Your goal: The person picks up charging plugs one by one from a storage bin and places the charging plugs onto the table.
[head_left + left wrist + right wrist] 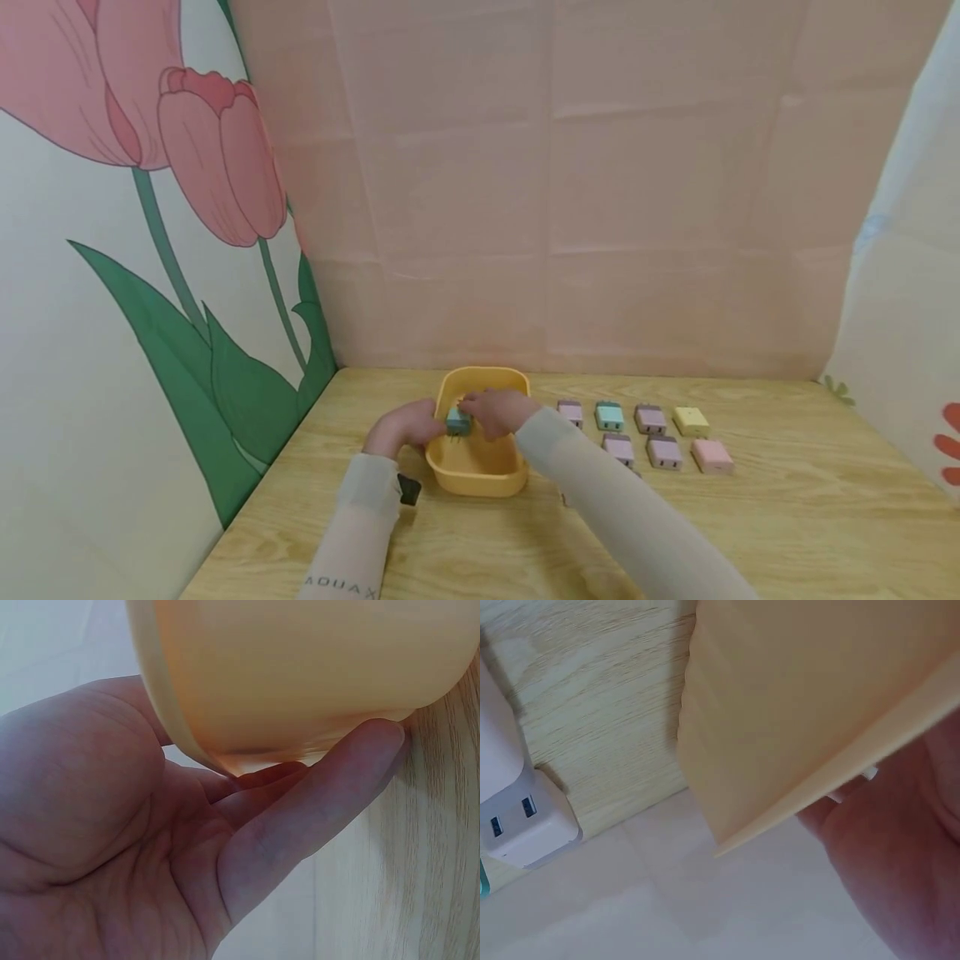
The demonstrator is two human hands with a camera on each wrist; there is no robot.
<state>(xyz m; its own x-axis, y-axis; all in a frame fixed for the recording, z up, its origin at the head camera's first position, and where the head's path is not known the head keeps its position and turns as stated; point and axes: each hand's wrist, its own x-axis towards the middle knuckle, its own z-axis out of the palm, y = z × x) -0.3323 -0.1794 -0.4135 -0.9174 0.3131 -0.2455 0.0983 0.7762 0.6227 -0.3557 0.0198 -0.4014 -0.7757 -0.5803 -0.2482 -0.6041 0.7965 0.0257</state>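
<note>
A yellow plastic basket [480, 485] stands on the wooden table in front of me. My left hand [411, 423] grips its left side; in the left wrist view the thumb reaches over the rim and the fingers lie along the outer wall [300, 667]. Inside the basket, toward the back, is a teal plug-in charger [458, 422] with its prongs facing me. My right hand [498, 412] reaches in over the right rim, its fingers right at that charger. In the right wrist view the basket wall [802, 697] hides most of the right fingers, and I cannot tell whether they pinch something.
Right of the basket stand several USB chargers in rows: lilac [618, 449], teal [609, 415], yellow [691, 421] and pink [712, 457]. My right sleeve covers part of the front ones. A small black object [408, 489] shows by the left wrist. A pink sheet [547, 208] hangs behind the table.
</note>
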